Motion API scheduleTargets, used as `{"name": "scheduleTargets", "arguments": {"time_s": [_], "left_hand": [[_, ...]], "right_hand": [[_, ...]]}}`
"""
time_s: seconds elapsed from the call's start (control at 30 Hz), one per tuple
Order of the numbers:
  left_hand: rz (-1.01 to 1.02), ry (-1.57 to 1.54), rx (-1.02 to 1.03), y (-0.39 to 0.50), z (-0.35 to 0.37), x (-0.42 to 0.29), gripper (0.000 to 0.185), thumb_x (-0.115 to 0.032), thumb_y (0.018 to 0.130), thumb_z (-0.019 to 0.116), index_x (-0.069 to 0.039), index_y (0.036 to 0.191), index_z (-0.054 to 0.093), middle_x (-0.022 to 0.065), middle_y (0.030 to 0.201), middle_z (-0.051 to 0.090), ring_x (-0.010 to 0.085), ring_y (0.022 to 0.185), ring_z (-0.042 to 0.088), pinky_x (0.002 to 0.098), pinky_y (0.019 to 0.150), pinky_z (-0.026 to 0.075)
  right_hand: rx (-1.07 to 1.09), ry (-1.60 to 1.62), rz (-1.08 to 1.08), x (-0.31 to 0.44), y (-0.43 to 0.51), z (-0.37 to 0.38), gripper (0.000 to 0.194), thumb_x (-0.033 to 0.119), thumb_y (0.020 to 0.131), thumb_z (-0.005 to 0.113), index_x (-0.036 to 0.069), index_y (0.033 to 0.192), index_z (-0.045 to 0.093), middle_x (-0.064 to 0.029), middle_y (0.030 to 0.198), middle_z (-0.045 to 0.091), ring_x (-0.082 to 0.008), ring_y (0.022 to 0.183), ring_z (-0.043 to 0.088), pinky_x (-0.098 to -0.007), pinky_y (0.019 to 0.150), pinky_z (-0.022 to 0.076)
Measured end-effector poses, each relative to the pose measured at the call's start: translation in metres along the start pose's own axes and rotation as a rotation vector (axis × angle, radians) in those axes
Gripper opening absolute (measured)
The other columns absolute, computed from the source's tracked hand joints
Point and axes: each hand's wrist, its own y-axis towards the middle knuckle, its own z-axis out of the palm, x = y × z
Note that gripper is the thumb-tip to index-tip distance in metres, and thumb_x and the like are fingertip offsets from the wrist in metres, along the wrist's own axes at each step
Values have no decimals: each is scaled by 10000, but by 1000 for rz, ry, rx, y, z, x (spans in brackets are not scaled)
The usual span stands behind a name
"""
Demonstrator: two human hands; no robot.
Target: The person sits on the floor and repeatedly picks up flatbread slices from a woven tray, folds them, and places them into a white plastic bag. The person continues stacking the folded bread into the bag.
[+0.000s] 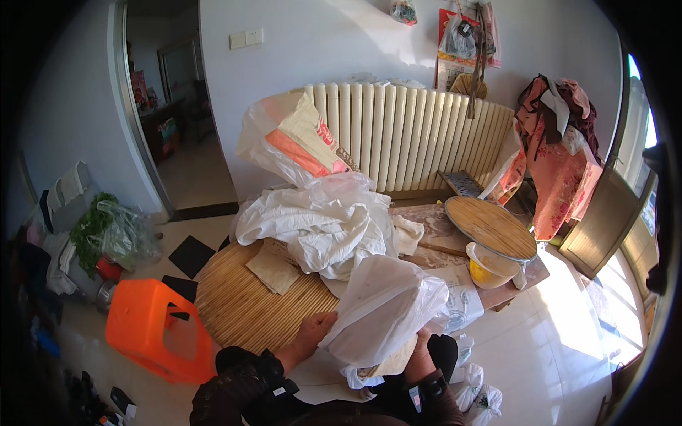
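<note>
My left hand [311, 335] pinches the edge of a white translucent plastic bag [381, 309] held in front of my body. On the other side, my right hand [421, 359] grips a stack of beige folded sheets [393, 361], seemingly thin flatbread, which sticks out of the bag's near end. The rest of that stack is hidden by the plastic. Just beyond lies a round slatted mat [256, 314], with more folded beige sheets [274, 266] on it. A crumpled white cloth [319, 223] partly covers those.
A low table [535, 274] carries a round slatted lid [490, 226] and a yellow-and-white plastic tub [487, 266]. An orange plastic stool [138, 330] is at left. Several tied bags [474, 383] rest on the floor at right. Behind is a cream radiator [405, 138].
</note>
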Motion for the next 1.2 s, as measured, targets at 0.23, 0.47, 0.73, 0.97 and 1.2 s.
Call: {"name": "scheduleTargets", "arguments": {"time_s": [0.23,0.47,0.73,0.97,1.2], "left_hand": [[-417,-860,270,4,-7,27,453,-361,991,335,-93,1349,408,85,1350,470,246,1196,487,443,995,395],[-389,-1288,400,5,2,44,485,-396,990,304,-93,1361,379,88,1385,435,285,1194,489,477,1043,341],[-353,-1131,385,16,22,15,514,-361,943,492,-93,1360,359,97,1332,467,248,1141,527,406,974,430],[-104,-606,371,15,50,8,745,-108,776,756,-51,1358,293,59,1318,447,181,1180,496,325,950,436],[227,89,19,40,75,29,447,-88,843,665,2,1201,413,108,1000,612,226,879,636,331,746,521]], "right_hand": [[-3,278,-89,11,21,9,700,335,714,637,37,1306,413,-165,1118,588,-327,968,614,-444,840,532],[-49,240,-175,32,37,53,745,429,751,648,71,1353,394,-139,1247,539,-334,1111,549,-474,958,454],[54,421,-219,44,54,76,653,479,881,551,79,1370,385,-133,1283,520,-337,1135,532,-483,965,443],[118,479,-246,42,63,57,645,475,887,544,61,1358,393,-142,1278,524,-336,1136,535,-480,982,432],[-94,399,-329,38,79,28,584,404,909,536,43,1347,398,-143,1280,530,-327,1145,537,-469,985,434]]}}
